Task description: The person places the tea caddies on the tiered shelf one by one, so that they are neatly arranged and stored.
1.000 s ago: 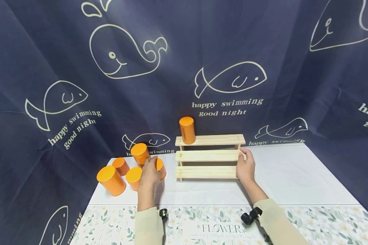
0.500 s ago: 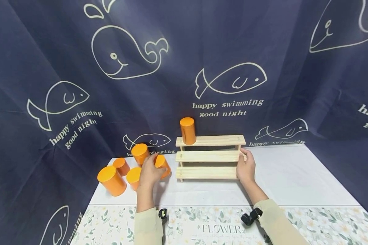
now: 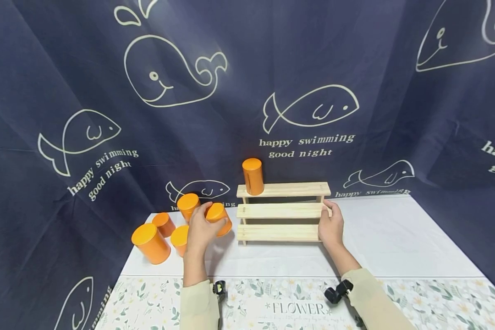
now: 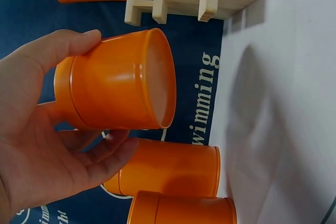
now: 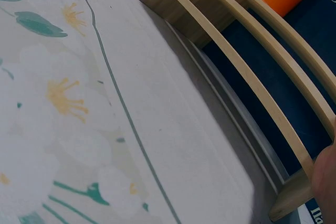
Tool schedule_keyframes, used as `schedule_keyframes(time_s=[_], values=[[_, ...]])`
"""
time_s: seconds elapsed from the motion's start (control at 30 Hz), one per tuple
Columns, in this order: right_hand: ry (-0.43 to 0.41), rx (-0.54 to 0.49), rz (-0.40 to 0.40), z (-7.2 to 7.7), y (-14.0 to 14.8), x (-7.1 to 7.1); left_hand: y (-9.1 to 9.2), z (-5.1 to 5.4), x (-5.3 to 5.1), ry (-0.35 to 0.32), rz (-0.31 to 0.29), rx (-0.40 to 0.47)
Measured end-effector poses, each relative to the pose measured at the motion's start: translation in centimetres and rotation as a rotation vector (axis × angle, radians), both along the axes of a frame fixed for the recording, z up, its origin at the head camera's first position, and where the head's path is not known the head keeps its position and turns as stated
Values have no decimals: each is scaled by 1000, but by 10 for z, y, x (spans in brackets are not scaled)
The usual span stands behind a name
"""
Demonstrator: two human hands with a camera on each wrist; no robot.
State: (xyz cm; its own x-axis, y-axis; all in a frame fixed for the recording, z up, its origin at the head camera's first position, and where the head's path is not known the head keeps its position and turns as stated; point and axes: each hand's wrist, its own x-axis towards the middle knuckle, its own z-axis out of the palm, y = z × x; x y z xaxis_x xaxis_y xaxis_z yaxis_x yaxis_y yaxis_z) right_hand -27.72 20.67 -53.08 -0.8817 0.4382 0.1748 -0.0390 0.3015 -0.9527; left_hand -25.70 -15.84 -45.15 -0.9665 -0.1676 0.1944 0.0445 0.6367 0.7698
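Note:
My left hand (image 3: pixel 200 233) grips an orange cylindrical canister (image 3: pixel 219 220), thumb on one side and fingers on the other. In the left wrist view the canister (image 4: pixel 113 85) is off the table, its base showing and a shadow on the white cloth. At the right end of a three-tier wooden shelf rack (image 3: pixel 280 211), my right hand (image 3: pixel 331 225) holds the side of the lower tiers; only part of that hand (image 5: pixel 326 174) shows in the right wrist view. Another orange canister (image 3: pixel 253 178) stands upright on the left end of the top tier.
Several orange canisters of different sizes stand left of my left hand: a large one (image 3: pixel 150 243), a small one (image 3: pixel 163 224), one partly hidden (image 3: pixel 179 239) and one behind (image 3: pixel 187 204). A dark blue curtain (image 3: pixel 214 137) hangs behind the white cloth (image 3: pixel 387 233).
My left hand has raised the canister off the table and moved it slightly right, away from the other canisters. My right hand stays on the rack.

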Motion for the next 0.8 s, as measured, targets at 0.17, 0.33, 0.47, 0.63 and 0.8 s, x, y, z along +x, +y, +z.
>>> schedule_keyframes(time_s=[0.17, 0.33, 0.47, 0.63, 0.8], values=[[-3, 2, -3, 0, 0, 1, 1, 3, 2, 33, -2, 29], [-9, 2, 2, 0, 0, 2, 3, 6, 4, 67, -9, 62], [-10, 3, 3, -1, 1, 2, 4, 6, 3, 86, -19, 69], [-4, -2, 1, -1, 1, 1, 7, 6, 2, 88, -35, 75], [-6, 1, 5, 0, 1, 0, 9, 8, 3, 102, -42, 89]])
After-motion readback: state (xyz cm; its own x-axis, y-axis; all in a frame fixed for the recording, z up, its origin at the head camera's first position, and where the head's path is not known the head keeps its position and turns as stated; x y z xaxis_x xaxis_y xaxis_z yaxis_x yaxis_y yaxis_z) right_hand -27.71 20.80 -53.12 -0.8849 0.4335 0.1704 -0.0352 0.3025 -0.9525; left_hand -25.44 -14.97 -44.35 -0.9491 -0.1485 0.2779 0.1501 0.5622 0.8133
